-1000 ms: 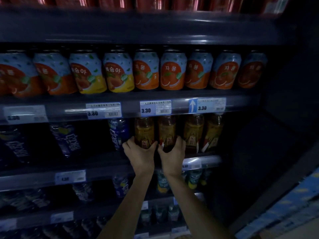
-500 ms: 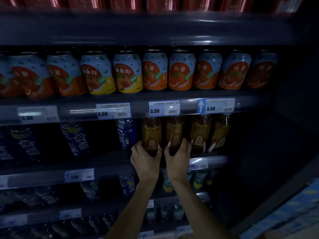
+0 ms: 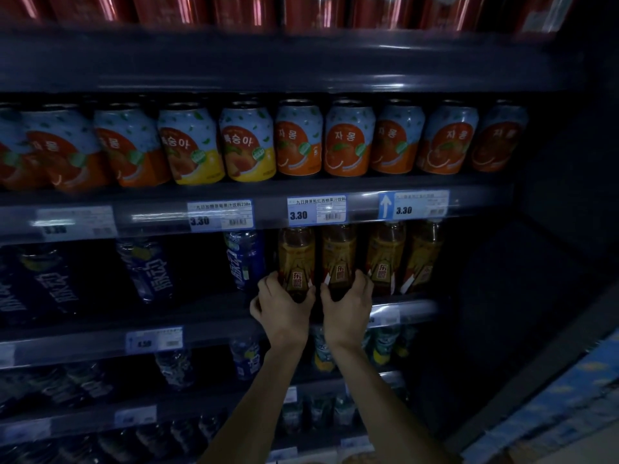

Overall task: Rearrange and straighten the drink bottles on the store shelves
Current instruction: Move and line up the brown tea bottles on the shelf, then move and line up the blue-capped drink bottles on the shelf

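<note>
both forearms reach up from the bottom of the view to the second shelf [image 3: 214,316]. the left hand [image 3: 283,308] is wrapped round the base of the leftmost amber drink bottle [image 3: 296,259], and the right hand [image 3: 348,304] grips the base of the second amber bottle [image 3: 338,256] just beside it. both stand at the shelf front, roughly upright. to do this well, i judge, turn each by its base until the red label faces out, keep the bottoms flat, and line them up with the two amber bottles [image 3: 402,259] to the right. a blue bottle [image 3: 244,259] stands close on the left; avoid nudging it. above, the juice cans [image 3: 348,142] sit in a row.
</note>
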